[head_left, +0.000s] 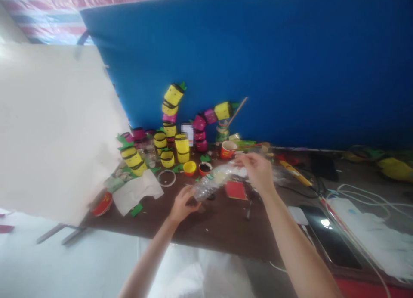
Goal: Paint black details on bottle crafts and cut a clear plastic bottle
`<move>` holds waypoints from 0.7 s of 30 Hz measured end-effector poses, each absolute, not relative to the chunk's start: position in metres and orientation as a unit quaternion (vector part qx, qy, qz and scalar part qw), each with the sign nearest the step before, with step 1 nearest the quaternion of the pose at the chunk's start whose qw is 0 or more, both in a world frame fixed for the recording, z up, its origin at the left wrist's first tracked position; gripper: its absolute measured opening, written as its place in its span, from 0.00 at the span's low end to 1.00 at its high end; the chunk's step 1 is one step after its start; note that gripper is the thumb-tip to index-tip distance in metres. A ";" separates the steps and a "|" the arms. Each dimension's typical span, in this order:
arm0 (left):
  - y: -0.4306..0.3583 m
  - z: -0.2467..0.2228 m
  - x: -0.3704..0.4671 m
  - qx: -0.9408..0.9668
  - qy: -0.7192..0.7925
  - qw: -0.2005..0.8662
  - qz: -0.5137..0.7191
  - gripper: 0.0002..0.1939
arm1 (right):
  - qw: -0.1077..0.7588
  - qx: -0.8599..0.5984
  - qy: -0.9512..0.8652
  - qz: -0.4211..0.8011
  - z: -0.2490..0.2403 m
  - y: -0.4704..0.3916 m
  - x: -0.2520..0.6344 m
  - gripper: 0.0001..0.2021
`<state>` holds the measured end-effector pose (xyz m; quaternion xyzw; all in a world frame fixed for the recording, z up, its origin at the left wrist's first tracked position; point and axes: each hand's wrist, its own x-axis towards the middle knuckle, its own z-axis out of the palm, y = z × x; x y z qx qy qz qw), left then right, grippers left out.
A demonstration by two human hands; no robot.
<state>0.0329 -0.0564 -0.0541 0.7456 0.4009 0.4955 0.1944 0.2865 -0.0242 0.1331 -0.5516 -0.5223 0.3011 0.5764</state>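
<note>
A clear plastic bottle (pixel 209 185) lies slanted between my two hands above the dark brown table (pixel 226 229). Its lower left end is in the fingers of my left hand (pixel 183 204). My right hand (pixel 256 169) is at the upper right end, fingertips pinched together; what they hold there is too blurred to make out. Just behind the bottle are a yellow bowl (pixel 189 168), a small dark-filled cup (pixel 205 168) and a red and white cup (pixel 229 150). A red square (pixel 236 190) lies near my right wrist.
Yellow and magenta cup stacks (pixel 182 149) with green tops stand at the back. White paper (pixel 138 192) and a tape ring (pixel 167 178) lie left. On the right are a yellow cutter (pixel 295 173), a phone (pixel 332 235), cables and a white power strip (pixel 371 235). A blue panel (pixel 258 61) rises behind.
</note>
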 end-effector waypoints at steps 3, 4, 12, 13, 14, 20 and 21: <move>-0.055 -0.050 0.035 0.740 0.412 0.209 0.489 0.24 | 0.574 -0.552 -0.520 0.308 0.129 -0.027 0.287 0.16; -0.055 -0.048 0.035 0.739 0.414 0.220 0.485 0.24 | 0.567 -0.552 -0.521 0.318 0.127 -0.030 0.286 0.16; -0.056 -0.039 0.039 0.702 0.448 0.302 0.464 0.24 | 0.494 -0.530 -0.571 0.386 0.122 -0.052 0.266 0.15; -0.056 -0.040 0.041 0.686 0.453 0.320 0.471 0.22 | 0.487 -0.528 -0.579 0.386 0.122 -0.054 0.264 0.15; -0.056 -0.042 0.042 0.670 0.456 0.339 0.478 0.23 | 0.481 -0.526 -0.585 0.386 0.122 -0.055 0.263 0.15; -0.056 -0.046 0.045 0.642 0.468 0.384 0.470 0.35 | 0.513 -0.544 -0.563 0.352 0.121 -0.052 0.268 0.15; -0.056 -0.045 0.045 0.641 0.467 0.387 0.470 0.33 | 0.523 -0.550 -0.552 0.344 0.122 -0.051 0.270 0.15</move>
